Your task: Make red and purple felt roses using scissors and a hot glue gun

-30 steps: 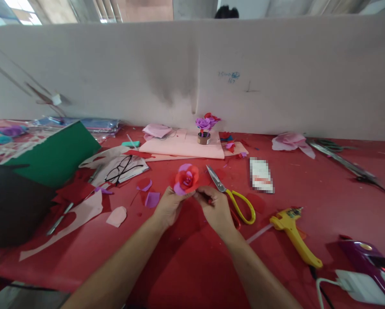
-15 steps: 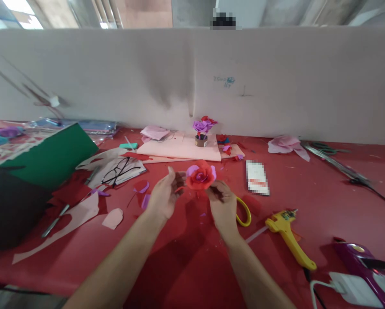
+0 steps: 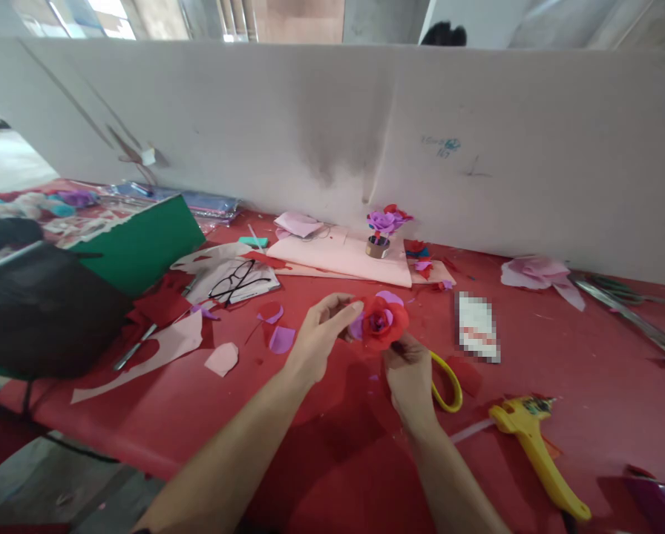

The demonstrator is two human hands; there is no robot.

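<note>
On a red table (image 3: 332, 460), curled hands (image 3: 309, 343) hold a flower (image 3: 387, 323).

A red table (image 3: 159, 419) carries a purple scrap (image 3: 282, 340) just left of the left hand (image 3: 322, 334) and a pale pink scrap (image 3: 222, 359) farther left. A pink sheet (image 3: 338, 258) lies beyond both hands. Beside the right hand (image 3: 411, 378) sits a yellow handle loop (image 3: 457, 386); farther right lie a yellow glue gun (image 3: 544, 461) and, well beyond that hand, a crumpled pink piece (image 3: 538, 272).

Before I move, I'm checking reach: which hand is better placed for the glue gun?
Probably the right hand: it's nearer the glue gun, though it seems to hold the flower from below.
</note>
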